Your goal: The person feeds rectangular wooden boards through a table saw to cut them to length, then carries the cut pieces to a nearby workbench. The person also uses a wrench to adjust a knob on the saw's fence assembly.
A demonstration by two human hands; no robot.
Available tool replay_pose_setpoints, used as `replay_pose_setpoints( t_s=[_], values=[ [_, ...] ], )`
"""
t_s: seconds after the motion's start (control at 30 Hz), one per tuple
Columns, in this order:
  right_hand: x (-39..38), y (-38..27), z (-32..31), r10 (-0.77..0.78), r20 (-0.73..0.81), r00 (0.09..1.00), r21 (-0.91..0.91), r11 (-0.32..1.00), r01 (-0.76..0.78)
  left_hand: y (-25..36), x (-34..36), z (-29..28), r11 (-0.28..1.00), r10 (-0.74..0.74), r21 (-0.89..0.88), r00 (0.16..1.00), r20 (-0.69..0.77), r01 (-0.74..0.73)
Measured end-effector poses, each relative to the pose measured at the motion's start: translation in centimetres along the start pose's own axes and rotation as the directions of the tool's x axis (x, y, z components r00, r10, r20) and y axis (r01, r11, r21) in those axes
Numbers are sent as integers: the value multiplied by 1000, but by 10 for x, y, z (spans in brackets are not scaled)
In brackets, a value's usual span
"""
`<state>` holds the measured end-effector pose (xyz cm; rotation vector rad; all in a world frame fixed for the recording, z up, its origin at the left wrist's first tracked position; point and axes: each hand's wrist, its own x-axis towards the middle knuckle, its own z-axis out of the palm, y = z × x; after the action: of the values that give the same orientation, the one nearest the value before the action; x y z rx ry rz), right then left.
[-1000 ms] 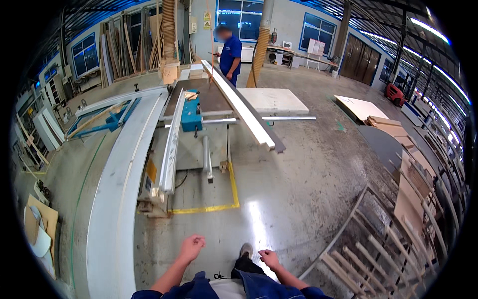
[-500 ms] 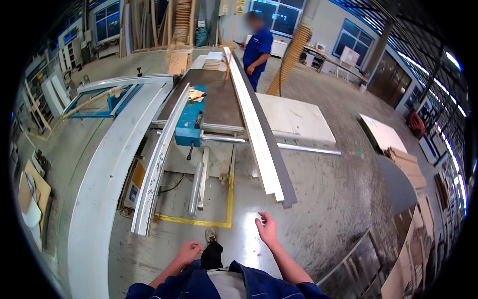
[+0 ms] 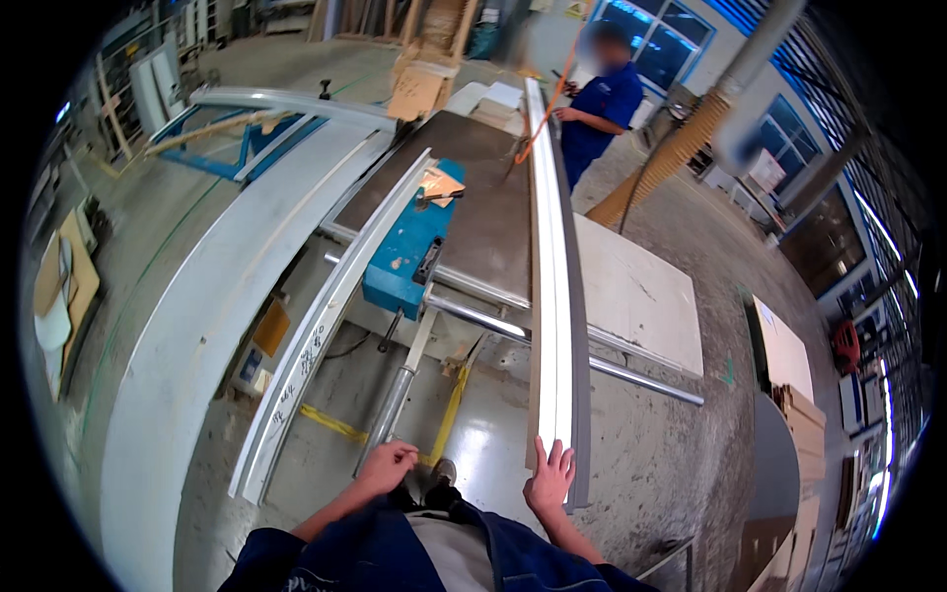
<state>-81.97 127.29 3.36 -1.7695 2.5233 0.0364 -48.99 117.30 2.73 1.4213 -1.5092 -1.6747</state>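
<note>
My right hand (image 3: 548, 477) rests with spread, bent fingers on the near end of long white strips (image 3: 547, 296), which lie with a dark grey strip (image 3: 580, 474) lengthwise across the machine's brown table (image 3: 488, 237). My left hand (image 3: 391, 462) hangs in the air with curled fingers and nothing visible in them, between that bundle and a long aluminium rail (image 3: 321, 326). A teal housing (image 3: 400, 261) with a small wooden piece (image 3: 439, 183) on it sits between rail and strips. A yellow floor line shows below.
A co-worker (image 3: 600, 113) in blue stands beyond the table, near a ribbed duct (image 3: 676, 148) and a hanging orange cord. A long grey sliding table (image 3: 173, 395) runs along my left. A pale side panel (image 3: 641, 286) and a metal bar lie right of the strips. Boards (image 3: 784, 340) are stacked farther right.
I have come closer to the machine. My right hand has moved forward from empty air onto the end of the white strips. My left hand has risen slightly, still curled.
</note>
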Motion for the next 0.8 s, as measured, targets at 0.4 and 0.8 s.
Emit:
replay_pose_setpoints(
  t_s=[0.4, 0.8],
  values=[
    [43, 20, -15, -44, 325, 945, 121, 993, 5, -2, 8, -54, 969, -43, -242, 934, -354, -47],
    [340, -199, -36, -230, -28, 973, 779, 604, 165, 38, 88, -90, 993, -67, -115, 926, -372, 25]
  ],
)
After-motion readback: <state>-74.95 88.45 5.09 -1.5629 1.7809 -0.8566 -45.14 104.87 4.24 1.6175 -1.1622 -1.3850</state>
